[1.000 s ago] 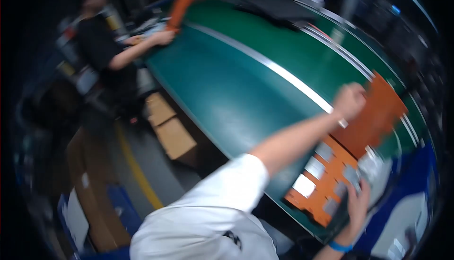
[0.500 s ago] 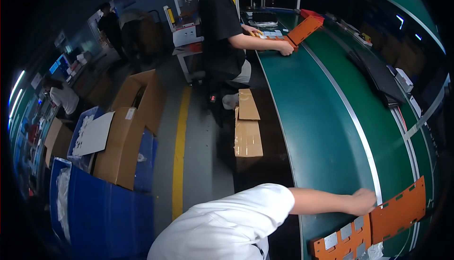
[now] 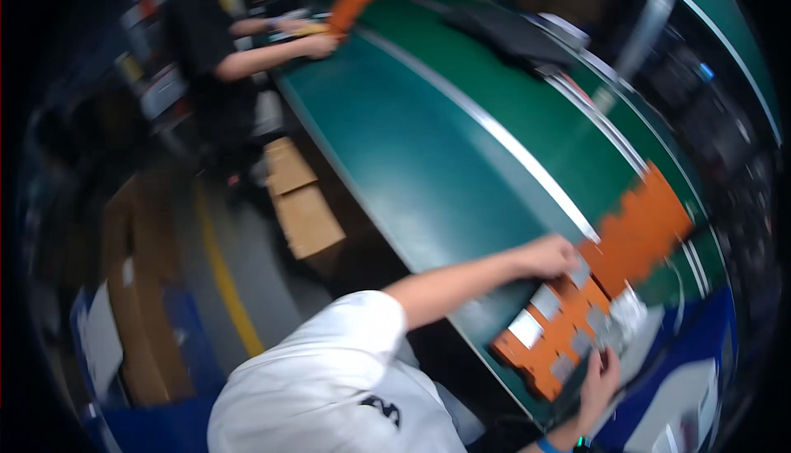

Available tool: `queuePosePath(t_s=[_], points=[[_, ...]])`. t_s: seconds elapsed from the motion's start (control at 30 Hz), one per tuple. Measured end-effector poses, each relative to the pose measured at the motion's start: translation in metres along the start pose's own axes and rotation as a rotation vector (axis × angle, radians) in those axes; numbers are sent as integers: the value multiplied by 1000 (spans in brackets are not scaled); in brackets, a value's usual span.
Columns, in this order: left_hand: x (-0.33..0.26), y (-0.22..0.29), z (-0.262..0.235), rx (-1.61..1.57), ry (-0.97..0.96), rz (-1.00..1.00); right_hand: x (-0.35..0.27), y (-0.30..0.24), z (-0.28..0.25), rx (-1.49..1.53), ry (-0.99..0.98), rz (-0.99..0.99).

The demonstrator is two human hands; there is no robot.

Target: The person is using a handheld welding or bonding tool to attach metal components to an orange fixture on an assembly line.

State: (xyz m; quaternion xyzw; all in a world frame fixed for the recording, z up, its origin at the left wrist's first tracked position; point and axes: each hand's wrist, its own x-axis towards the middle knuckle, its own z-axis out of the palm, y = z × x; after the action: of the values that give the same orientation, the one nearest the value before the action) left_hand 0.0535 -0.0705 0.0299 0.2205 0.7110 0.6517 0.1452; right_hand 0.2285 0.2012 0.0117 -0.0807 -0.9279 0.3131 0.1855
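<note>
An orange hinged fixture (image 3: 634,234) lies unfolded at the near right of the green bench. Grey and white rectangular plates (image 3: 526,329) sit in rows on its nearer leaf. My left hand (image 3: 550,257) is closed at that leaf's far edge, beside a grey plate (image 3: 579,272); what its fingers hold, if anything, is hidden. My right hand (image 3: 600,383), with a blue band at the wrist, is at the leaf's near side, its thumb and finger slightly apart. Crumpled clear plastic (image 3: 626,317) lies just beyond it. The picture is blurred by motion.
A co-worker (image 3: 206,49) stands at the far left end of the bench (image 3: 395,136), hands on another orange fixture (image 3: 358,4). Black flat sheets (image 3: 507,32) lie along the far side. Cardboard boxes (image 3: 305,206) stand on the floor beside the bench. A blue bin (image 3: 700,370) is at the right.
The view has swung to the right, bringing my right hand and the whole near leaf into sight. My left hand stays closed at the fixture's edge.
</note>
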Motion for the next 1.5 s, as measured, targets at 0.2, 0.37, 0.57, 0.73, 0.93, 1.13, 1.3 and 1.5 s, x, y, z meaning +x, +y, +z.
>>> queuePosePath(t_s=[0.2, 0.37, 0.57, 0.73, 0.93, 1.13, 1.3, 1.5], points=[[-61, 62, 10, -877, -279, -286, -23, -151, 4, 194, 218, -251], [-110, 56, 46, -1250, -486, -478, -27, -175, 2, 247, 340, -438], [-127, 42, 54, -1381, -549, -438, -29, -169, -4, 292, 228, -532], [-132, 51, 55, -1407, -545, -429, -33, -171, -4, 363, 239, -497], [-135, 60, 55, -1408, -496, -498, -38, -170, 1, 460, 197, -406], [-138, 69, 57, -1300, -466, -459, -43, -172, 6, 669, 161, -259], [-141, 69, 57, -1257, -469, -416, -48, -173, 5, 794, 137, -143], [-146, 70, 55, -1294, -491, -417, -50, -177, 3, 832, 118, -129]])
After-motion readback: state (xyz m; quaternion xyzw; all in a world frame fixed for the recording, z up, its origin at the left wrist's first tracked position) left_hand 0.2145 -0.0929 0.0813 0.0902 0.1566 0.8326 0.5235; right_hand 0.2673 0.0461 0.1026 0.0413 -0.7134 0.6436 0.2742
